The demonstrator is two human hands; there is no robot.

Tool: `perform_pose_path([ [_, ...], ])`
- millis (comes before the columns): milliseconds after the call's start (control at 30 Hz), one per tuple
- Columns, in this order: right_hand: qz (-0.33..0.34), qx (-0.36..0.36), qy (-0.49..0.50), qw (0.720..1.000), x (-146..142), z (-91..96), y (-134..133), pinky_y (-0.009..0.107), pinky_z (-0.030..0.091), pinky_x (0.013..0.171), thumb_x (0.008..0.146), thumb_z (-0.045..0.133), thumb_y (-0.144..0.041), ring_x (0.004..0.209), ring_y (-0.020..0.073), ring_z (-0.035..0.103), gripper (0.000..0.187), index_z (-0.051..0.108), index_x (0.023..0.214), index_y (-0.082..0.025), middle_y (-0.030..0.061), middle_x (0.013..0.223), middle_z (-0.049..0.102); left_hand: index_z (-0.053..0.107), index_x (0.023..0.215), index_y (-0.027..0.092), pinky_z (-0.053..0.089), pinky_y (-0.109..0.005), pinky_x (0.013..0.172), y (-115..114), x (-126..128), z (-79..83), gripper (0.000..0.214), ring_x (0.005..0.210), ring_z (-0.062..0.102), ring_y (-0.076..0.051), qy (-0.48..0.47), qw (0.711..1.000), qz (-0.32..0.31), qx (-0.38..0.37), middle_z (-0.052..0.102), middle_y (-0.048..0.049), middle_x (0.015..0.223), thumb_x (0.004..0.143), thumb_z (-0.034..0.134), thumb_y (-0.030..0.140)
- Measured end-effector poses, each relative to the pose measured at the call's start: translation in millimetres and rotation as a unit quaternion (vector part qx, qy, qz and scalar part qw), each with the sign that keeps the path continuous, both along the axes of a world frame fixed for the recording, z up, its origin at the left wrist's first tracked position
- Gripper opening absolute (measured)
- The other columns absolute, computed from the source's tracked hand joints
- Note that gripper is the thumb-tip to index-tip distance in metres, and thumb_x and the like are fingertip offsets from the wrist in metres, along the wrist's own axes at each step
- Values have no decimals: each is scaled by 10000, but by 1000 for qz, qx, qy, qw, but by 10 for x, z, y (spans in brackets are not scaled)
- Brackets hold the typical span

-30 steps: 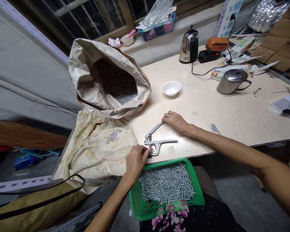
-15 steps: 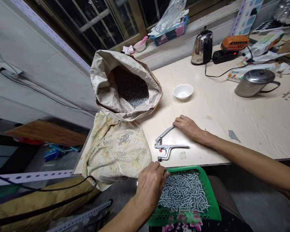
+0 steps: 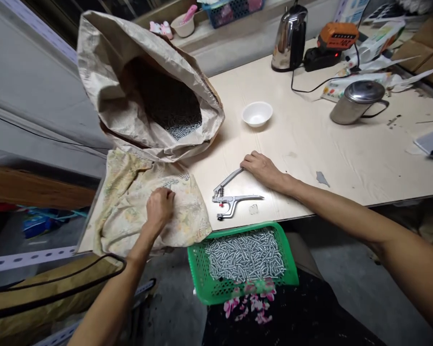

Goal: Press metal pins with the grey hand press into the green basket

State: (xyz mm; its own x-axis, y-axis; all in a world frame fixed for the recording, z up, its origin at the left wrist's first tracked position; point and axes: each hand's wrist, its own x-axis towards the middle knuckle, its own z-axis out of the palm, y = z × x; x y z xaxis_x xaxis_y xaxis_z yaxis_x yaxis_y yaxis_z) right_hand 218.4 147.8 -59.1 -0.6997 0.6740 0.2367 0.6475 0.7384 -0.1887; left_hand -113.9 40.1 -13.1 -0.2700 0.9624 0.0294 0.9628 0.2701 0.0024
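Observation:
My left hand (image 3: 160, 205), its fingers curled together, is over the patterned cloth (image 3: 130, 211) at a small pile of loose metal screws (image 3: 171, 183); what its fingertips hold is hidden. On the table, my right hand (image 3: 261, 168) has its closed fingers on the upper handle end of grey snap-fastener pliers (image 3: 234, 199), whose handles are spread apart. The green plastic basket (image 3: 198, 283), full of silver screws (image 3: 245, 254), sits below the table edge at my lap. Behind the cloth, a large paper-lined sack (image 3: 108, 91) lies with its mouth facing me, screws inside.
A white bowl (image 3: 257, 114) stands beyond the pliers. Farther right are a steel kettle (image 3: 290, 38), an orange battery on a charger (image 3: 337, 36) and a lidded metal mug (image 3: 357, 103). A black cable (image 3: 306, 90) crosses the tabletop (image 3: 346, 158).
My left hand has moved from the basket's rim up and left to the screws on the cloth. My right hand stays at the pliers' handle. The view has shifted.

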Motion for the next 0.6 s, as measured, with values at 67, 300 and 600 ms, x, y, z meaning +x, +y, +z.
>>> perform_pose_path([
  [67,-1,3,0,1000,-4,-14,9,315,332,710,972,368,-109,900,211,431,267,627,976,-177,80,971,612,702,827,132,459,-329,773,-81,115,57,241,857,633,-247,-63,997,-8,39,700,-125,899,815,504,269],
  [300,15,50,-12,999,19,-7,8,327,301,733,977,369,-119,891,205,445,259,621,968,-177,76,972,625,726,861,165,467,-258,619,-439,977,125,340,620,612,-161,-398,917,11,5,707,-32,706,775,589,463],
  [600,19,183,28,983,53,176,-7,379,259,881,991,318,-99,872,187,481,343,641,957,-211,34,932,669,758,796,167,457,-249,600,-560,1149,-32,352,699,647,-191,-416,907,56,15,720,-40,691,753,621,489],
])
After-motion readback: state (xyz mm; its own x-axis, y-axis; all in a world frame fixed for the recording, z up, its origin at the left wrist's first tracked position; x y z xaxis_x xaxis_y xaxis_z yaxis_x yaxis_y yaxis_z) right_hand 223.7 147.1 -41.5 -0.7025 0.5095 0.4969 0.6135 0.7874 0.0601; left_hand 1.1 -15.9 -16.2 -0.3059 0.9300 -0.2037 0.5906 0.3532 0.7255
